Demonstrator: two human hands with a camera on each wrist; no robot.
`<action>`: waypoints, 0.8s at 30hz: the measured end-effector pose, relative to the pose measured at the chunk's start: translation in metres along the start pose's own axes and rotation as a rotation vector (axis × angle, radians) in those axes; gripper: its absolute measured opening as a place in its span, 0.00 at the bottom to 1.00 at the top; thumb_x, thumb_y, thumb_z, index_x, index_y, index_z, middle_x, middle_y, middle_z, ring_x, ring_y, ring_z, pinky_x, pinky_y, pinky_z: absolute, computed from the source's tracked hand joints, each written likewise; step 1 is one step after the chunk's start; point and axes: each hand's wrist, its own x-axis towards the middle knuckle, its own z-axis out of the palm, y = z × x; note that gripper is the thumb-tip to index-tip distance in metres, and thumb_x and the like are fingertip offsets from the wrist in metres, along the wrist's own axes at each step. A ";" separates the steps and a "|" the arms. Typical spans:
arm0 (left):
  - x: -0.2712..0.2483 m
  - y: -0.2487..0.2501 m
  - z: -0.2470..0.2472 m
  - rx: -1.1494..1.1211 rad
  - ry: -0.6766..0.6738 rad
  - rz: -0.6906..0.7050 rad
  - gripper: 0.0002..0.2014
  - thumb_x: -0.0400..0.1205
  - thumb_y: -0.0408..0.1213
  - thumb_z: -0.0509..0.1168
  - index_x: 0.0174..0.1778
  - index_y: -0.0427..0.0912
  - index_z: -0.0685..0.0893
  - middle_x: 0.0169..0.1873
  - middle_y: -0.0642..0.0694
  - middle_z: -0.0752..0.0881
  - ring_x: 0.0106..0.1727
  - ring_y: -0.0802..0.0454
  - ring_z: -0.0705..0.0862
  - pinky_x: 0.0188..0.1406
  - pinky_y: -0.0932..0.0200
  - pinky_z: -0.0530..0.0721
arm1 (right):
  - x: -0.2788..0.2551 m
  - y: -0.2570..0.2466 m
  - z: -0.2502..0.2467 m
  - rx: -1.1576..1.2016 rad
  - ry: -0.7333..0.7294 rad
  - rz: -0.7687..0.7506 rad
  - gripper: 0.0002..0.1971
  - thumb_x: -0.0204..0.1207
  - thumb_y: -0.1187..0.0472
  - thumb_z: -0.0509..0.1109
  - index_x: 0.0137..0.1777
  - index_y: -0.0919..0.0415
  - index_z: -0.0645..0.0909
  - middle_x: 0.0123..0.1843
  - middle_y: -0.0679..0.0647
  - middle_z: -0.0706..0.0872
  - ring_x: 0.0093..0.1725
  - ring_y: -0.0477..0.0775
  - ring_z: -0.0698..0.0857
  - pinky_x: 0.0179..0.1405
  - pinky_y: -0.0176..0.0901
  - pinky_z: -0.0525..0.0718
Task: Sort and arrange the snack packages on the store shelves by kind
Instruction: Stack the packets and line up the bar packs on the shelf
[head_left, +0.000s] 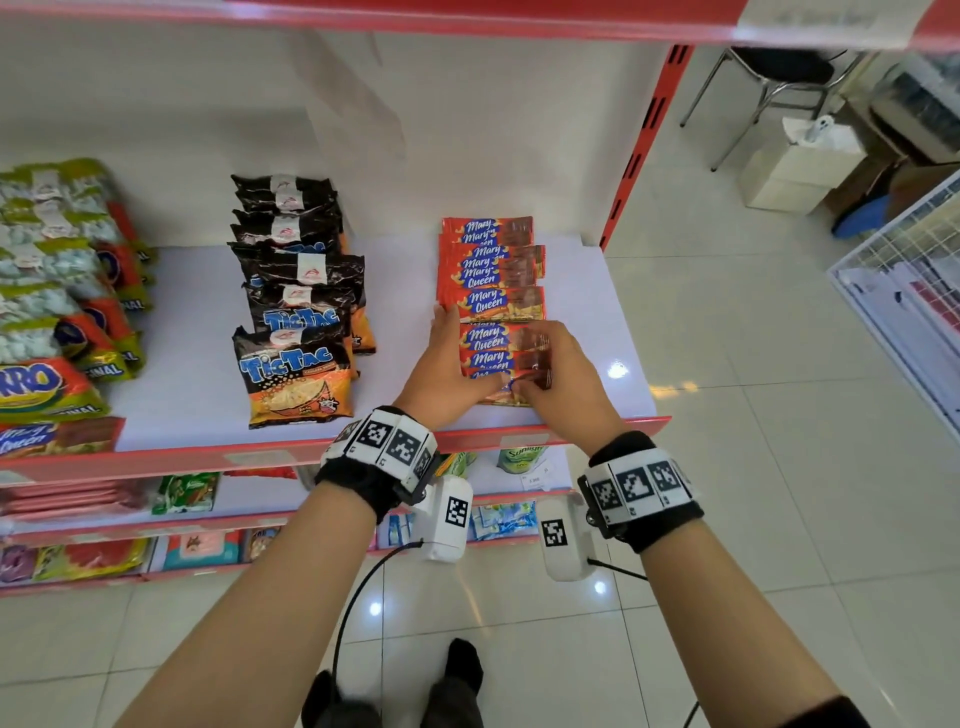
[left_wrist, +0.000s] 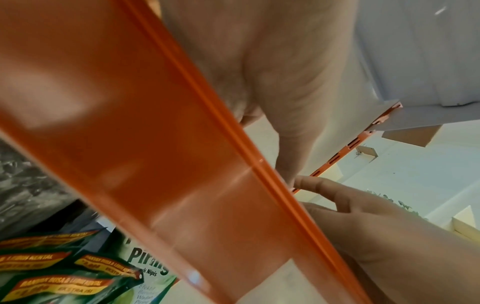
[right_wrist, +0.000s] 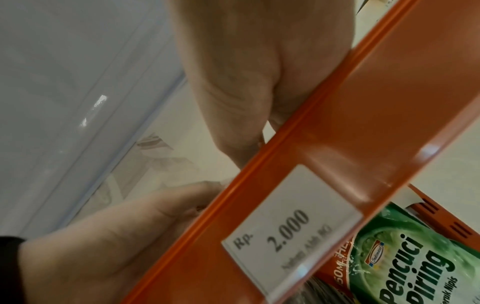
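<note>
Bright, even indoor light. Ceiling lamps glare off the glossy floor tiles (head_left: 375, 608) and the shelf (head_left: 616, 371) near its right front corner. Head view bends at its edges; both wrist views are soft, the shelf's red front edge (left_wrist: 103, 131) blurred.

Red-orange Mary Queen packets (head_left: 493, 291) with blue-and-white lettering and brown ends, right of centre. Black Tic Tac bags (head_left: 298, 306) with blue lettering and orange lower halves, centre left. Green-yellow bags (head_left: 47, 249) with pale contents, far left. White shelf (head_left: 208, 374) with red front edge. Black wristbands (head_left: 374, 457) bearing black-and-white square codes, lower centre. White price label (right_wrist: 291, 232) with grey print on orange rail. Green dish-soap pouch (right_wrist: 415, 263) with white lettering, lower right.
</note>
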 end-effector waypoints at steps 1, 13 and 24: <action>0.002 0.001 0.000 -0.034 0.007 -0.011 0.50 0.74 0.34 0.75 0.83 0.42 0.47 0.81 0.36 0.59 0.79 0.43 0.68 0.75 0.43 0.72 | 0.001 -0.002 0.001 0.021 -0.009 -0.015 0.29 0.70 0.74 0.69 0.71 0.63 0.67 0.65 0.60 0.76 0.63 0.57 0.80 0.58 0.41 0.80; 0.020 0.008 -0.005 -0.093 0.108 0.004 0.31 0.78 0.33 0.71 0.76 0.41 0.66 0.71 0.41 0.74 0.67 0.45 0.80 0.68 0.43 0.79 | 0.018 -0.004 0.011 0.067 0.039 -0.037 0.35 0.70 0.78 0.63 0.78 0.68 0.62 0.76 0.65 0.67 0.76 0.62 0.69 0.75 0.53 0.71; 0.014 0.005 -0.008 -0.193 0.169 0.012 0.27 0.79 0.30 0.69 0.74 0.39 0.69 0.68 0.43 0.79 0.61 0.52 0.83 0.64 0.54 0.83 | 0.022 0.006 0.017 0.015 0.068 -0.027 0.37 0.70 0.67 0.75 0.78 0.64 0.64 0.75 0.62 0.70 0.75 0.58 0.71 0.73 0.43 0.71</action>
